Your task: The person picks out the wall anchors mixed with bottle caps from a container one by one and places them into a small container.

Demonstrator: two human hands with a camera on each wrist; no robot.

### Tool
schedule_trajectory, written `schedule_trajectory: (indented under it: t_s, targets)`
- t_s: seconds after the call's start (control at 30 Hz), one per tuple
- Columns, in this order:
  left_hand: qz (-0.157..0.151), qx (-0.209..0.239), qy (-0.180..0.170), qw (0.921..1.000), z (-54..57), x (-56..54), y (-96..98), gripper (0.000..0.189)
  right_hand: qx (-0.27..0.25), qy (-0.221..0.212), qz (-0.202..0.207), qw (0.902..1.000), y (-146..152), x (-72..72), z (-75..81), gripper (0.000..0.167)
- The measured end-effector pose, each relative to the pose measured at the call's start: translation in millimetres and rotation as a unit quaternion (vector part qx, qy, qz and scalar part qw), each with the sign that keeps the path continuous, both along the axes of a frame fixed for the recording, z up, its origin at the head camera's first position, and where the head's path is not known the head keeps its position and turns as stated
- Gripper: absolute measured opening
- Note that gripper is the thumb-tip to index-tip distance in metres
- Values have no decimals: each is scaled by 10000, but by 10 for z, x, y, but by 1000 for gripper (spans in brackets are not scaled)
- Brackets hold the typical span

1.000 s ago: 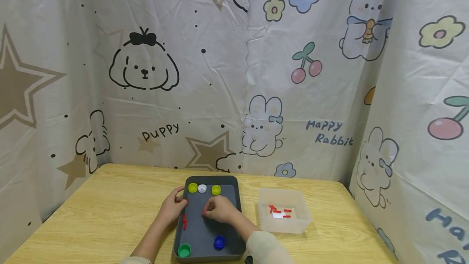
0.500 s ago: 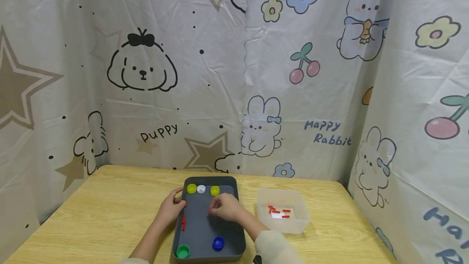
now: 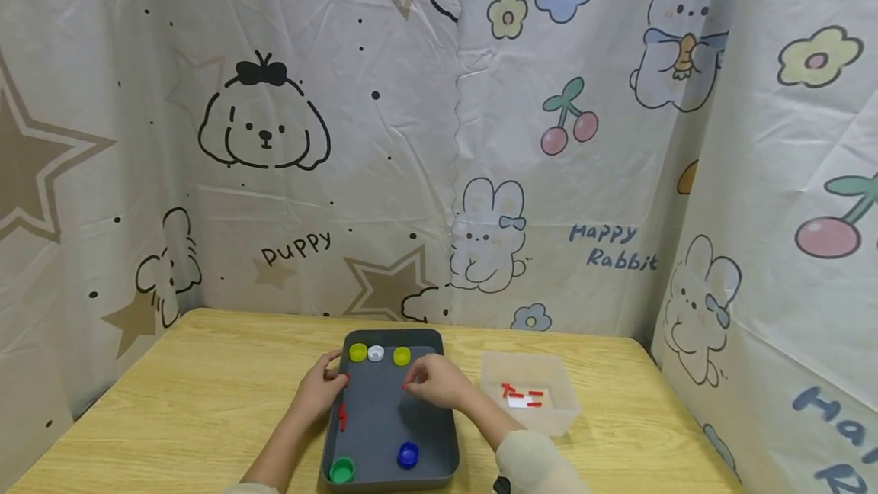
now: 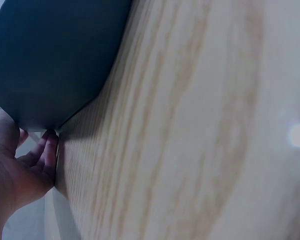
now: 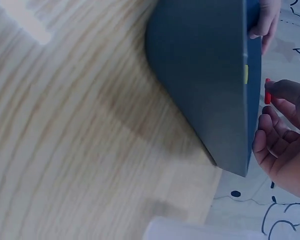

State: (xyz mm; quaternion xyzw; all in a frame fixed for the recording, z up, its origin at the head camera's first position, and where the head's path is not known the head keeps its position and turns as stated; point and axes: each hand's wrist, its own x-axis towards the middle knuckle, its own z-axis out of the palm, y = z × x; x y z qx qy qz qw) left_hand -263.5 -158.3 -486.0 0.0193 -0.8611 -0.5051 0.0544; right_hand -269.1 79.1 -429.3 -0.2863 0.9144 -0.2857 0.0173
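A dark grey tray [image 3: 373,433] lies lengthwise on the table. My left hand [image 3: 320,386] grips its left side, thumb over the rim and fingers against the outer wall. Between thumb and forefinger, my right hand [image 3: 440,382] pinches a small red stick [image 5: 268,91] above the tray's right half. Two more red sticks [image 3: 343,418] lie along the left wall, and a bit of red shows at my left thumb. At the tray's far end sit a yellow cap [image 3: 358,352], a white cap [image 3: 375,354] and another yellow cap [image 3: 401,356].
Near the tray's front are a green cap [image 3: 341,470] and a blue cap [image 3: 408,455]. To the right stands a translucent plastic box [image 3: 564,395] holding several red sticks [image 3: 536,393] and a white piece. A printed curtain [image 3: 384,174] surrounds the wooden table [image 3: 192,402].
My right hand has moved right and slightly up from the tray's middle, still pinching the red stick. My left hand stays on the tray's side.
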Motion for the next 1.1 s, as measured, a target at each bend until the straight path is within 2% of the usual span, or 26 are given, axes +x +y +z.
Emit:
schedule_trajectory:
  t_s: [0.3,0.73,1.1]
  targets:
    - [23,-36,-38,10000,-7,-4,9,53,-29,199,-32,9998,131,15,116,5]
    - [-33,6,-2,10000,-2,-9,5,53,-137,239,-96,9996,359,60,298,7]
    - [-13,42,2,10000,-2,-5,9,53,-212,319,-327,9987,606,62,346,9]
